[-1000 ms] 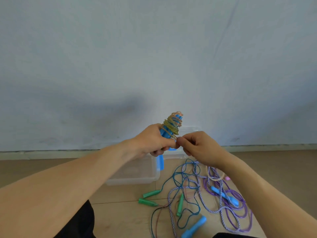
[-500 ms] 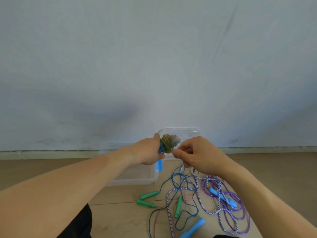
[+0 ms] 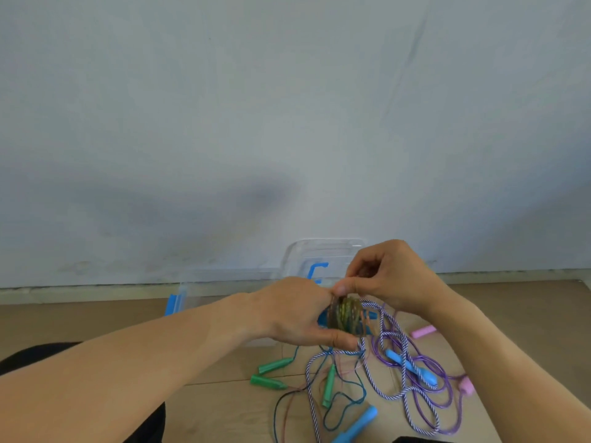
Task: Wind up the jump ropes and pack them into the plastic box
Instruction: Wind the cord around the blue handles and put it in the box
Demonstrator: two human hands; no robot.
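Lowered since the earlier frames: the wound rope bundle, formerly held upright before the wall, is now held level and lower, in front of the plastic box.

Item, wound rope bundle: blue handles overwrapped with tight olive-green and brownish coils; a blue handle end is seen at each side of the coils. It is gripped by the left hand, whose thumb lies beneath it and whose fingers are curled over the near end. The right hand is curled above the bundle, its thumb and fingertips pressed to the top of the coils; whether a rope end is pinched there cannot be told.

Item, plastic box: clear, with blue latches, set on the floor against the wall; largely hidden behind the hands.

Item, loose ropes, heaped on the floor below the hands and tangled together:
- striped rope, purple and white twist;
- purple rope, glossy, in loops, with a blue handle lying across it;
- thin dark teal rope, lying among green handles;
- a second blue handle at the lower edge;
- pink handles at the right of the heap.
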